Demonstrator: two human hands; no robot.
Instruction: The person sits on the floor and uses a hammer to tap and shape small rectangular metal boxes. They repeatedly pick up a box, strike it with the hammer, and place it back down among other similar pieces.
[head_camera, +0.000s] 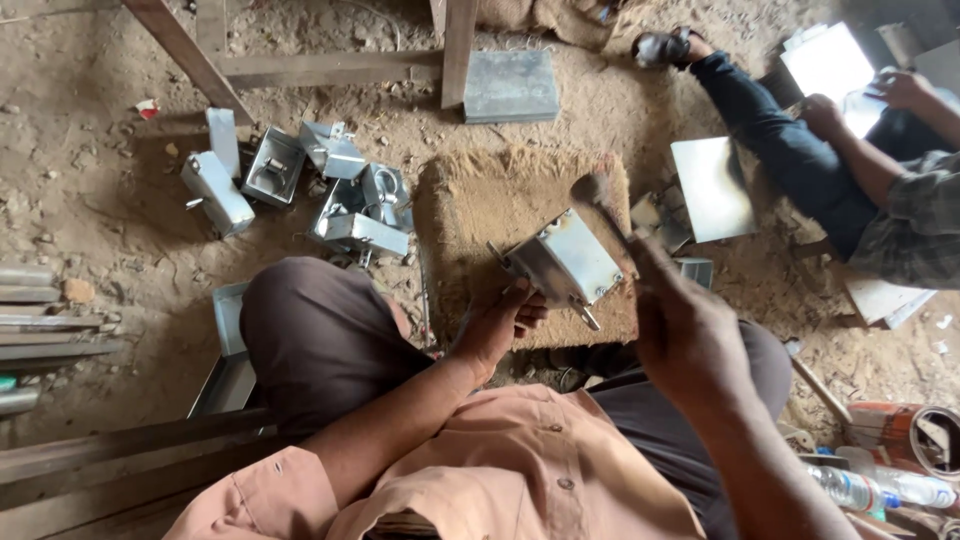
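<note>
The right hand (690, 335), clenched on a wooden-handled hammer (600, 200), could strike the left hand's (497, 325) fingers gripping the shiny folded sheet-metal box (565, 262) just below.

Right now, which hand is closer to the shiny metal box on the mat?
The left. The left hand touches the metal box at its lower edge, holding it on the mat. The right hand grips a hammer just beside the box.

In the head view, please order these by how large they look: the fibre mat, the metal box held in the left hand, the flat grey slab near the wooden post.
1. fibre mat, clearly the largest.
2 and 3. grey slab and metal box look alike; the box is nearer the camera, so unsure.
</note>
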